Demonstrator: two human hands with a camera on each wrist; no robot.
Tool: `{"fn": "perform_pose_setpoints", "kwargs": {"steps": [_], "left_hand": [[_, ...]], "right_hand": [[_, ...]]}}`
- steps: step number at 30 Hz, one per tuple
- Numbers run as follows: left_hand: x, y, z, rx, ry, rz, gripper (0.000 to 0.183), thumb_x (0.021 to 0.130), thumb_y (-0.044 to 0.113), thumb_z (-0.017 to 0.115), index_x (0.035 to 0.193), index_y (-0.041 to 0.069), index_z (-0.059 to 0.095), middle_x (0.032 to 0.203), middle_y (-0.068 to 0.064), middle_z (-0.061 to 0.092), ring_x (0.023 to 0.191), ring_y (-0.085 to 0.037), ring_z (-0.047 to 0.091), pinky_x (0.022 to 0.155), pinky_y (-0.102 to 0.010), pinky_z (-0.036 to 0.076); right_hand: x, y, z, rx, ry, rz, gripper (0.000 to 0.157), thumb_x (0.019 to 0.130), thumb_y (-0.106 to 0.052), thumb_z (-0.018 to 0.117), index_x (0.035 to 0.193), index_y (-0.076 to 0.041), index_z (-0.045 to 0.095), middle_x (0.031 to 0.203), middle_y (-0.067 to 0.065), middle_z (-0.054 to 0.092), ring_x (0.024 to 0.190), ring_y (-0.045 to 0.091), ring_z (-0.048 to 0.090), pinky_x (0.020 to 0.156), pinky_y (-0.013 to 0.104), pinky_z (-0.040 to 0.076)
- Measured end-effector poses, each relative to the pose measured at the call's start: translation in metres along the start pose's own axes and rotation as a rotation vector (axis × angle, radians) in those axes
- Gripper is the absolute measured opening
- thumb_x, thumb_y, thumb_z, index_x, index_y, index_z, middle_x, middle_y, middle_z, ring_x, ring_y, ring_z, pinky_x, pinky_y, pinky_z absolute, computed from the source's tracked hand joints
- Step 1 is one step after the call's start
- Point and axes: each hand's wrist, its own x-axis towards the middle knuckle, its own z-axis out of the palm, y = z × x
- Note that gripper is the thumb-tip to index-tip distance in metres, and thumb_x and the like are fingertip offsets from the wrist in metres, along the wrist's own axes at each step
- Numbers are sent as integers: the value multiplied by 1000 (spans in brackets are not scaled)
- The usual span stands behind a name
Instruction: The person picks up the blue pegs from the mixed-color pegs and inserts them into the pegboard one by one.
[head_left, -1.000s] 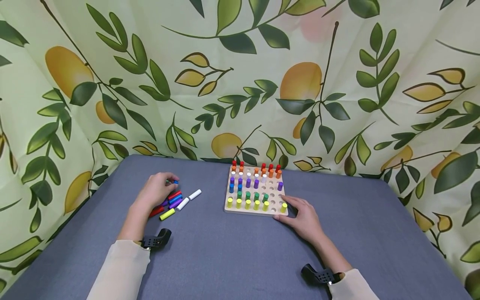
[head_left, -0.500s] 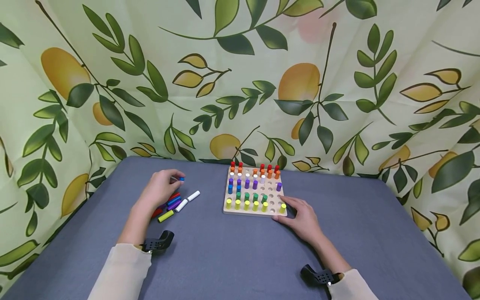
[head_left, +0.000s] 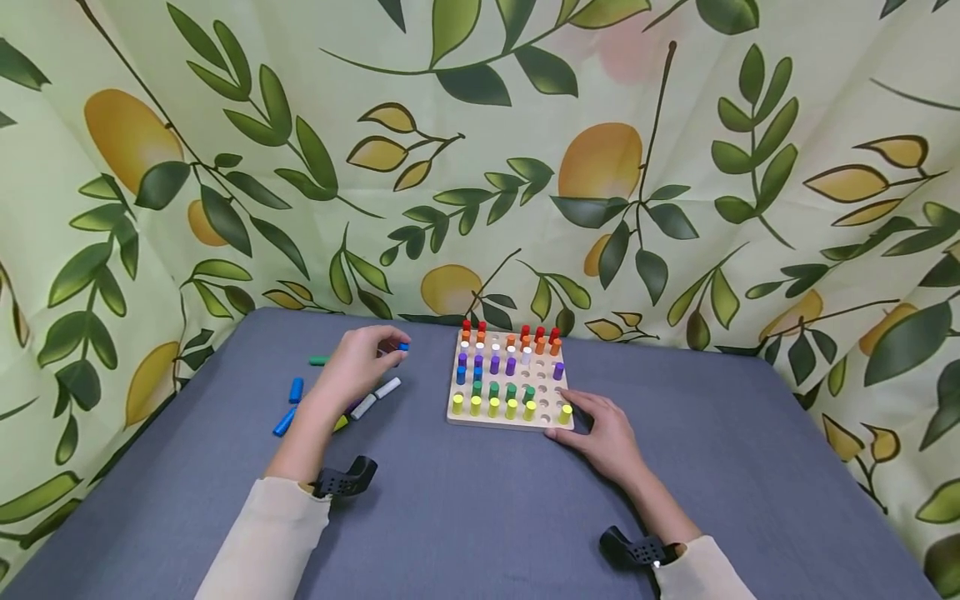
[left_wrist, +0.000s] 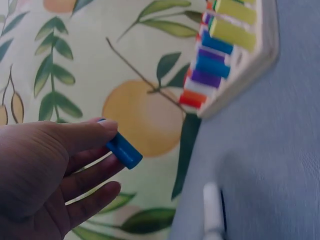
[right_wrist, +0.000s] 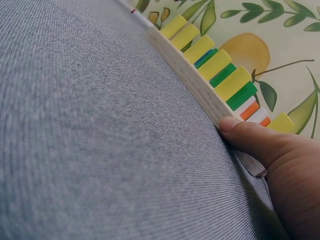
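Note:
Between thumb and fingertips my left hand [head_left: 352, 367] pinches a blue peg [left_wrist: 126, 151], held above the table left of the pegboard. The wooden pegboard [head_left: 498, 424] carries upright pegs in coloured rows: red at the back, then orange, white, purple, blue, green, and yellow in front. Several holes toward its right side have no peg. My right hand [head_left: 607, 435] holds the board's front right corner, its thumb [right_wrist: 242, 134] against the front edge; in the head view the fingers reach the right edge.
Loose pegs lie around my left forearm: a green peg [head_left: 318, 361], blue pegs [head_left: 296, 390], white pegs [head_left: 387, 387] and a yellow peg [head_left: 341, 423]. My forearm partly hides others. A leaf-patterned curtain [head_left: 480, 208] hangs behind the grey table [head_left: 450, 517].
My left hand has moved right, away from the loose pegs toward the board, carrying the blue peg. Green and blue pegs it had covered now show. My right hand stays at the board's corner.

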Motion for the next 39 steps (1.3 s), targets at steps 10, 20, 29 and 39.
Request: {"fn": "perform_pose_setpoints", "kwargs": {"steps": [10, 20, 29, 39], "left_hand": [[19, 40, 17, -37, -17, 50, 21, 97, 15, 68, 117, 11, 72, 110, -8, 74, 102, -25, 69, 89, -43, 58], [39, 75, 34, -126, -16, 157, 20, 94, 12, 71, 114, 10, 74, 106, -6, 75, 95, -21, 69, 88, -39, 58], [38, 82, 57, -135, -18, 155, 18, 94, 13, 72, 112, 11, 74, 108, -5, 76, 100, -20, 70, 90, -38, 57], [41, 85, 71, -113, -73, 152, 19, 93, 12, 73, 111, 10, 75, 106, -4, 76, 97, -18, 70, 86, -36, 57]], "right_hand": [[0, 1, -1, 8, 3, 6, 71, 81, -46, 83, 141, -15, 61, 143, 15, 61, 137, 39, 50, 112, 64, 36], [-2, 2, -1, 14, 11, 5, 71, 80, -46, 83, 141, -16, 61, 143, 14, 61, 137, 39, 50, 113, 64, 35], [0, -2, 1, 4, -3, 0, 72, 80, -47, 83, 142, -17, 60, 144, 15, 60, 137, 39, 50, 113, 64, 35], [0, -2, 0, 6, -5, 20, 72, 81, -48, 82, 142, -17, 60, 144, 14, 60, 138, 39, 49, 113, 65, 35]]}}
